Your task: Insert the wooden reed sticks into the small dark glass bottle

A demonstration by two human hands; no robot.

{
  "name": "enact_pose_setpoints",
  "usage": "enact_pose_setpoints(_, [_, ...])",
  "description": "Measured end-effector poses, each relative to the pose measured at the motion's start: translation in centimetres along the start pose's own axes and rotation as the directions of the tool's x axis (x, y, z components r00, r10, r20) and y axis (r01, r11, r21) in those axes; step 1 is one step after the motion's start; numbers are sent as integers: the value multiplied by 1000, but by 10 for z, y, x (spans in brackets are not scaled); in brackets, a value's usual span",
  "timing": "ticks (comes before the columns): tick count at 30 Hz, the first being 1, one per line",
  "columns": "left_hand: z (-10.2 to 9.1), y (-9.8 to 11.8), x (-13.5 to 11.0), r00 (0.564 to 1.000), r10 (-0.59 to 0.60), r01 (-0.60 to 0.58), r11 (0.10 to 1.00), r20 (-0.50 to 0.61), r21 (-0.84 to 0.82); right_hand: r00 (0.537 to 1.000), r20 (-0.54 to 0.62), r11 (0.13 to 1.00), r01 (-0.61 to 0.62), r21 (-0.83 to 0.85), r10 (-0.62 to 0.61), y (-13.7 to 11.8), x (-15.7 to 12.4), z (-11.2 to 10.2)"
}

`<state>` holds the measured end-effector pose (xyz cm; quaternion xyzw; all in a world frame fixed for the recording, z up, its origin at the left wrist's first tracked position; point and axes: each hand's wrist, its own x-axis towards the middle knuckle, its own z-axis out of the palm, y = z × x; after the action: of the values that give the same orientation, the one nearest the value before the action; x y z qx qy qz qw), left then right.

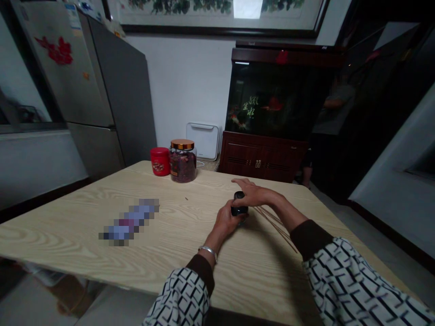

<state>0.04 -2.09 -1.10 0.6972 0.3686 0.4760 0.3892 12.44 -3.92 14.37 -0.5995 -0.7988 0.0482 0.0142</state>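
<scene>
My left hand (227, 221), with a silver bangle at the wrist, is wrapped around a small dark container (239, 209) with a shiny black top, low over the table. Most of its lower part is hidden by my fingers. My right hand (255, 194) comes in from the right at the container's top. Its fingers stretch out to the left beyond the container, and the thumb side seems to touch it. Several thin brown sticks (277, 224) lie on the table under and beside my right forearm.
A wooden table (163, 253) bears a red canister (160, 161) and a copper-lidded jar (183, 163) at the back. A pixelated flat object (129, 222) lies on the left. Beyond stand a fridge (125, 90), a fish tank (268, 99) and a person (335, 108).
</scene>
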Motion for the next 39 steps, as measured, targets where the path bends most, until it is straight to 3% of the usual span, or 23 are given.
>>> enact_pose_setpoints(3, [1,1,-1,1000,2,-2,1000,-5,-13,984,-1,978,-175,-116,176,-5,2,2])
enact_pose_setpoints(6, [0,2,-1,1000,-4,5,1000,-2,22,992,9,985,-127,-120,129,-4,6,-2])
enact_pose_setpoints(9, [-2,4,-2,1000,-26,26,998,1,52,996,-91,992,16,122,-5,8,5,-16])
enact_pose_setpoints(12, [-3,5,-2,1000,-23,23,999,3,36,964,-267,861,139,489,-4,23,-9,-19])
enact_pose_setpoints(15, [-3,4,-3,1000,-15,15,1000,6,21,940,-324,662,176,728,107,31,-38,10])
enact_pose_setpoints(17, [-3,3,-2,1000,-12,12,1000,15,13,922,-328,523,180,833,207,31,-60,48])
enact_pose_setpoints(19, [-3,1,-1,1000,-17,17,1000,20,10,905,-303,463,140,875,300,28,-79,89])
enact_pose_setpoints(22, [-2,-1,0,1000,-20,20,1000,13,16,863,-364,549,126,827,351,20,-98,135])
enact_pose_setpoints(26, [-1,0,0,1000,-22,22,1000,13,0,865,-381,702,48,710,326,11,-106,154])
enact_pose_setpoints(29, [-1,4,0,1000,-18,19,1000,13,-14,867,-395,772,19,635,304,12,-105,154])
enact_pose_setpoints(32, [-2,6,-1,1000,-22,22,1000,8,-6,819,-448,804,-27,593,358,30,-103,145])
enact_pose_setpoints(35, [-2,7,-1,999,-41,41,999,12,-2,769,-434,842,-240,484,469,62,-101,131])
enact_pose_setpoints(39, [-2,7,0,998,-58,58,998,18,8,813,-295,863,-455,218,503,99,-96,119])
